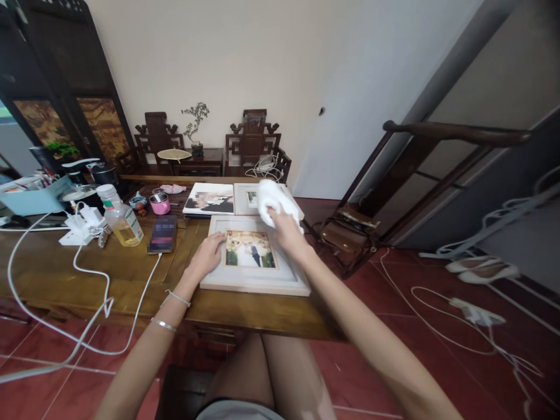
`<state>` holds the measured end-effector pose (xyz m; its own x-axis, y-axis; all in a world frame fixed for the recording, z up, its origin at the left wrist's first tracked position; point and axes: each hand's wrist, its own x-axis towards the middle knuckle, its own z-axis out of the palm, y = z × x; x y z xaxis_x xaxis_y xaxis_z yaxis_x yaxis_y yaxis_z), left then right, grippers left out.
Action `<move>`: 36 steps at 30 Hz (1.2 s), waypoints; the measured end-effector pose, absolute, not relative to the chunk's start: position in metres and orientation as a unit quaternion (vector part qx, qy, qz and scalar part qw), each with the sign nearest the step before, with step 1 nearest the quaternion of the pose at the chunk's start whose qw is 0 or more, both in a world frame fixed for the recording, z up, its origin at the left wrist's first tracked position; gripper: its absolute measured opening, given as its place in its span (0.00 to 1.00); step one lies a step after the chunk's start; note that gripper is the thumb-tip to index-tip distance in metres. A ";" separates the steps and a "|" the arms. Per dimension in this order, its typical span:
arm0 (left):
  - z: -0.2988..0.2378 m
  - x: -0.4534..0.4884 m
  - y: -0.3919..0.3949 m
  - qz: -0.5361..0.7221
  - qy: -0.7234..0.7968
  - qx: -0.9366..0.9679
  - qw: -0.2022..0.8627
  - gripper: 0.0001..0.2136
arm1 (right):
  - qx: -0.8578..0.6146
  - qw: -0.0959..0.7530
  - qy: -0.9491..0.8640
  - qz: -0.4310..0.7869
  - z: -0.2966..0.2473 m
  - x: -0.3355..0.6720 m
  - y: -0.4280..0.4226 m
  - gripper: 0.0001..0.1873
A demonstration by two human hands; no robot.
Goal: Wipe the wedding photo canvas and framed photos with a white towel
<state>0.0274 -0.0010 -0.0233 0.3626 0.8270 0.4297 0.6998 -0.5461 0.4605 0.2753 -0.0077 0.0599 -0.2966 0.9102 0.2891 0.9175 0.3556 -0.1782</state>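
Observation:
A white-framed photo (256,280) lies flat on the wooden table (87,274) in front of me. My left hand (206,255) rests on its left edge, fingers spread flat on the frame. My right hand (284,228) is over the frame's upper right corner, closed around a bunched white cloth (273,198). Behind it lie a smaller framed picture (245,199) and a large photo print (209,198).
On the table's left are a phone (162,233) on a white cable, a bottle of yellow liquid (123,221), a white power strip (81,227), a pink cup (160,203). Two carved chairs stand at the wall. Cables and a power strip (476,312) lie on the red floor at right.

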 end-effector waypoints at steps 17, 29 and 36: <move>-0.034 0.024 0.001 0.328 0.480 0.805 0.117 0.25 | -0.559 -0.006 -0.829 -0.016 0.060 0.294 0.010 0.24; -0.031 0.027 0.002 0.306 0.502 0.802 0.106 0.24 | -0.515 -0.084 -0.850 0.075 0.087 0.295 -0.126 0.38; -0.027 0.026 0.001 0.290 0.490 0.815 0.108 0.24 | -0.511 -0.031 -0.851 0.116 0.074 0.277 -0.128 0.43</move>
